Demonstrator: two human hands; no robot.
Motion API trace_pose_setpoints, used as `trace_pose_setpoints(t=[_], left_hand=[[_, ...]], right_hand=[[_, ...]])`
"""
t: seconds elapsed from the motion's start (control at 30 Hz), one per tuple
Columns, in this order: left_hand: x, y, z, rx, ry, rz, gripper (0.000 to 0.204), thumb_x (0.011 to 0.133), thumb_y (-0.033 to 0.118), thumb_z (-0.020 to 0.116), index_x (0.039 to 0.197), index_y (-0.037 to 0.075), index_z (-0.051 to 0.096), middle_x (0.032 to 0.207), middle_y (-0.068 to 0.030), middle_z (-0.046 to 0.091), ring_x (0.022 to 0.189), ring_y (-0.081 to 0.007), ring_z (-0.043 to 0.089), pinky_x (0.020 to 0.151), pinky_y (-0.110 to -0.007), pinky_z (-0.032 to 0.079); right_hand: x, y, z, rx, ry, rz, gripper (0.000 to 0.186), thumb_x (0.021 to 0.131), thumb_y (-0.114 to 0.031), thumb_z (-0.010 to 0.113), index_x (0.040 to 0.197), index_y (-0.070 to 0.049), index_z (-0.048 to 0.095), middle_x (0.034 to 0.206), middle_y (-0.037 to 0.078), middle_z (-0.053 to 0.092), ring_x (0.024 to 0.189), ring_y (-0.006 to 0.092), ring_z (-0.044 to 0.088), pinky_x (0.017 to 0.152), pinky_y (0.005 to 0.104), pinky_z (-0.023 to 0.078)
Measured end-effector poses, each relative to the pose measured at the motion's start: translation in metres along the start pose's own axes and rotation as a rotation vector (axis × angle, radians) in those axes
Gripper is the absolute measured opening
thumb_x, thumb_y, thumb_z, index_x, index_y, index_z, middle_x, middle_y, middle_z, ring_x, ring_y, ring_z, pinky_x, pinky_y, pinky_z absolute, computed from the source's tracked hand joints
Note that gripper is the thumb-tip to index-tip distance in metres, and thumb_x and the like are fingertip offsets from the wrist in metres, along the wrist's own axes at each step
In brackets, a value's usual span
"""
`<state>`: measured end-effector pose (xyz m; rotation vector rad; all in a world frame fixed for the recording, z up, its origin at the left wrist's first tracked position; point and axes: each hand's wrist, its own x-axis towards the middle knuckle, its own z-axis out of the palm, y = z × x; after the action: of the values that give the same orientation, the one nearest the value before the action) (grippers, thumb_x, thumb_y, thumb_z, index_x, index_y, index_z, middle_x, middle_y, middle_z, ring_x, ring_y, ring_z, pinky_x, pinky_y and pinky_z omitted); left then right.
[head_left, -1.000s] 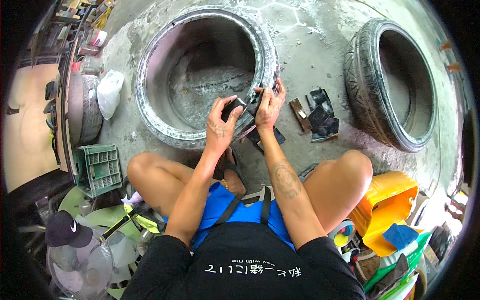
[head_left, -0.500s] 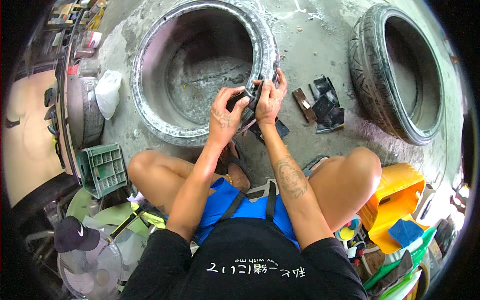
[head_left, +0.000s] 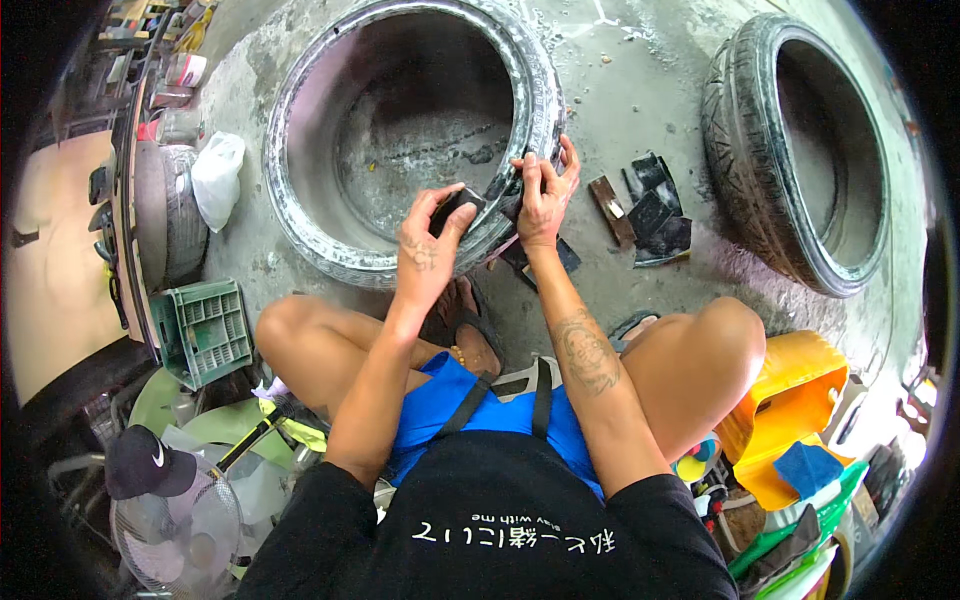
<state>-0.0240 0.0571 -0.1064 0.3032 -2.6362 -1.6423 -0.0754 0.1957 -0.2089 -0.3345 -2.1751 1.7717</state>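
Observation:
A large tyre (head_left: pixel 282 200) lies on its side on the floor in front of me, its rim whitened with dust. Pinched in my left hand (head_left: pixel 428 245) is a small black block (head_left: pixel 462 210), at the inner edge of the tyre's near right rim. Just right of it, my right hand (head_left: pixel 543 205) is closed over the outer part of the same rim, thumb and fingers on the rubber. Something dark shows under the right palm; I cannot tell whether it is loose or part of the tyre.
A second tyre (head_left: pixel 725 160) stands at the right. Black sheets (head_left: pixel 662 225) and a narrow brown block (head_left: pixel 611 210) lie between the tyres. At left are a white bag (head_left: pixel 217 180) and a green crate (head_left: pixel 205 335); a yellow container (head_left: pixel 790 390) sits by my right knee.
My left hand has shifted a little left and towards me with the black block, away from my right hand. The right hand stays at the rim, its fingers slightly moved.

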Motion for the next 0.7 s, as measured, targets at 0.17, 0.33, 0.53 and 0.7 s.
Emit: trace_pose_setpoints(t=[0.17, 0.33, 0.53, 0.7], left_hand=[[0.012, 0.005, 0.027, 0.123, -0.019, 0.128, 0.03, 0.091, 0.017, 0.071, 0.116, 0.0, 0.067, 0.103, -0.0129, 0.066, 0.099, -0.0215, 0.065, 0.091, -0.031, 0.048], [-0.002, 0.011, 0.024, 0.126, -0.029, 0.14, 0.03, 0.091, 0.018, 0.072, 0.113, 0.0, 0.067, 0.101, -0.013, 0.065, 0.099, -0.023, 0.065, 0.091, -0.032, 0.048], [0.01, 0.009, 0.027, 0.094, -0.018, 0.153, 0.027, 0.088, 0.016, 0.073, 0.109, 0.0, 0.067, 0.099, -0.0137, 0.065, 0.097, -0.0292, 0.064, 0.089, -0.036, 0.049], [0.018, 0.01, 0.026, 0.128, -0.028, 0.169, 0.026, 0.088, 0.015, 0.072, 0.109, 0.0, 0.067, 0.099, -0.0146, 0.065, 0.097, -0.0289, 0.064, 0.089, -0.037, 0.049]], right_hand=[[0.001, 0.003, 0.003, 0.042, 0.011, 0.004, 0.03, 0.094, -0.038, 0.064, 0.087, -0.011, 0.076, 0.149, 0.02, 0.04, 0.138, 0.0384, 0.035, 0.116, 0.0471, 0.025], [0.002, 0.006, -0.001, 0.023, 0.024, 0.027, 0.03, 0.088, -0.039, 0.072, 0.086, -0.009, 0.076, 0.148, 0.019, 0.041, 0.137, 0.0379, 0.035, 0.115, 0.0473, 0.027], [0.001, 0.004, 0.001, 0.045, 0.01, 0.028, 0.025, 0.091, -0.035, 0.069, 0.086, -0.012, 0.077, 0.148, 0.018, 0.042, 0.135, 0.0369, 0.037, 0.115, 0.0454, 0.026], [0.0, 0.0, 0.002, 0.016, 0.017, 0.016, 0.027, 0.093, -0.036, 0.066, 0.087, -0.013, 0.078, 0.147, 0.019, 0.043, 0.135, 0.0367, 0.038, 0.115, 0.0449, 0.027]])
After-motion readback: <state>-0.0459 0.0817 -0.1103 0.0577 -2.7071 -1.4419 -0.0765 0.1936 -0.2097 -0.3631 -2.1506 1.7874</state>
